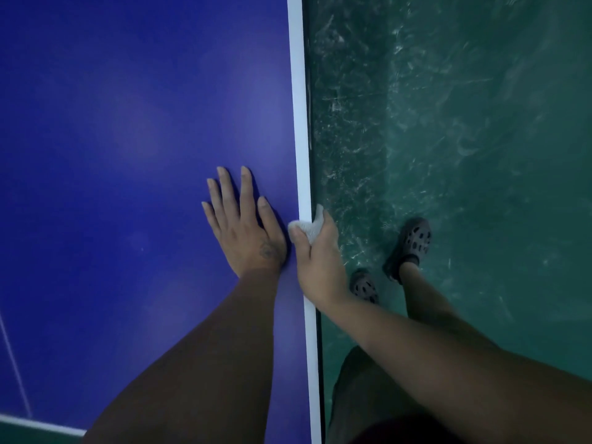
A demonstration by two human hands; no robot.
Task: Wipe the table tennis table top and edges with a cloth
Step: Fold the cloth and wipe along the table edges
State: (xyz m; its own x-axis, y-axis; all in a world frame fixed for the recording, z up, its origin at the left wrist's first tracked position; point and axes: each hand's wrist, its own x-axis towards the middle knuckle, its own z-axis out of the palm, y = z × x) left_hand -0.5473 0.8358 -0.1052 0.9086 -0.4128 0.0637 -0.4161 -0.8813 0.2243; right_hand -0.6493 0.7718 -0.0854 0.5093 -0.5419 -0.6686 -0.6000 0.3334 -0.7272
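1. Head camera, looking steeply down: blue table tennis table [128, 123] fills the left half of the view, its white edge line [299, 123] running top to bottom.
2. Left hand [243, 225] lies flat on the blue top, palm down, fingers straight and spread, pointing away from the body. It holds nothing. Thumb side sits just inside the white line.
3. Right hand [317, 251] is at the table's side edge, fingers and thumb curled round a small white cloth [306, 227].
4. Cloth is bunched; it sits on the white line and wraps over the rim, with one corner sticking up past the knuckles. Thumb presses it from the table-top side; the fingers go down the outer side.
5. Cloth lies just beside the left thumb, a narrow strip of blue between them. The two hands are near, not touching.
6. Right of the table: green floor [464, 123], heavily scuffed with pale marks. Two dark perforated clogs [411, 241] stand on it, with bare legs above them.
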